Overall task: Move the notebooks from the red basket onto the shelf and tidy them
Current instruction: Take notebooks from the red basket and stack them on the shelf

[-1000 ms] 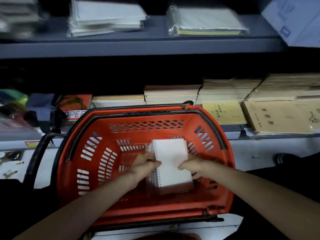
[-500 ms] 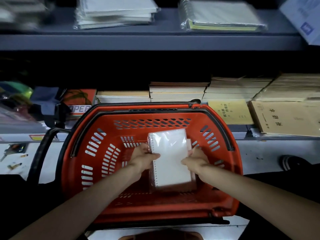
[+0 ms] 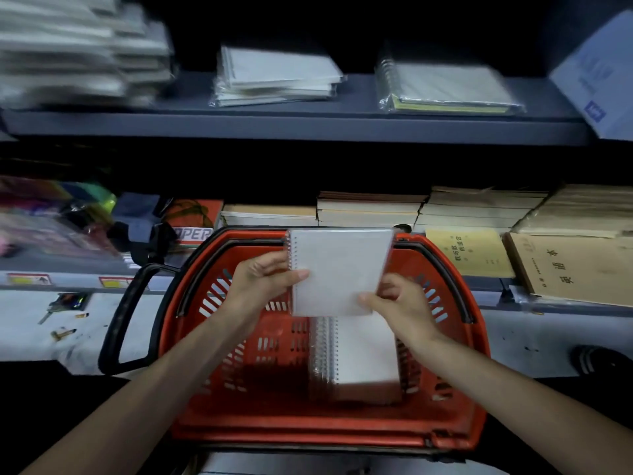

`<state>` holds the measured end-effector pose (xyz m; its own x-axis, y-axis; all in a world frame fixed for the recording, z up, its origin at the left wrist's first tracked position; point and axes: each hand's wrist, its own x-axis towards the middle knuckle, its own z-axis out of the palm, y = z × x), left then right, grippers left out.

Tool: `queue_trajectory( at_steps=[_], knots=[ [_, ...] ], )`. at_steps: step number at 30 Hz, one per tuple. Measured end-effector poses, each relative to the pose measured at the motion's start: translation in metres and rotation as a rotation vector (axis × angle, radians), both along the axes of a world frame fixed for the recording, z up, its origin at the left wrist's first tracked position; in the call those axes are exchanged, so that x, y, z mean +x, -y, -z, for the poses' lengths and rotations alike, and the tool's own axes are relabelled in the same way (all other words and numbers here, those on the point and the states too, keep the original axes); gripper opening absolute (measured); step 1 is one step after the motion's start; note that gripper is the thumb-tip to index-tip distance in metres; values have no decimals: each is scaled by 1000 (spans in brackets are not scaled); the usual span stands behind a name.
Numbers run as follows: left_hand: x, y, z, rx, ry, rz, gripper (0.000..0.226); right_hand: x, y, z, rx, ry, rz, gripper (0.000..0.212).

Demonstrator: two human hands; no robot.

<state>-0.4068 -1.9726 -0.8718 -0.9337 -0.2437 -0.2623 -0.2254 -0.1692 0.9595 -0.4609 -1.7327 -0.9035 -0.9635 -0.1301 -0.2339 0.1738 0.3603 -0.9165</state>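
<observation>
Hands hold one white spiral notebook (image 3: 339, 269) above the far half of the red basket (image 3: 308, 430), clear of its floor. We see the left hand (image 3: 260, 282) on the notebook's spiral-bound left edge, thumb lying across the cover; its grip is closed on that edge. The right hand (image 3: 397, 303) takes the near right corner, thumb on top and fingers curled behind, so that grip holds the notebook too. The cover faces us and looks wrapped in clear film.

Below it, on the right of the basket floor, we find a stack of further spiral notebooks (image 3: 363, 354), spirals to the left. The basket's black handle (image 3: 116, 320) hangs out to the left.

Beyond the basket runs the upper shelf (image 3: 308, 126). It carries a wrapped pile of white notebooks (image 3: 277, 77) at the middle, a wrapped spiral pad (image 3: 445, 87) to the right and a blurred tall pile (image 3: 68, 53) at the left. On the lower shelf (image 3: 68, 281) we see tan exercise books (image 3: 575, 265) at the right, with a yellow booklet (image 3: 469, 252) beside them.
</observation>
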Motion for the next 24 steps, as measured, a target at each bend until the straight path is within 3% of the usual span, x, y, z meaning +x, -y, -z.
queue_trajectory(
  at_steps=[6,11,14,16,19,24],
  knots=[
    [-11,15,-52,89,-154,-57,44,-2,9,-43,-181,-167,-171,41],
    [-17,20,-88,200,-327,-144,39,-11,21,-86,-325,-262,-139,37],
    [-13,26,-99,-102,-369,-82,36,-13,27,-111,-373,-298,-147,35],
    [-10,26,-99,-288,-371,3,48,-16,33,-127,-415,-299,-132,35],
    [-5,23,-107,-359,-386,52,69,-21,42,-153,-451,-342,-118,40],
    [-23,31,-147,-406,-434,-17,74,-43,60,-194,-449,-391,-117,56]
  ],
)
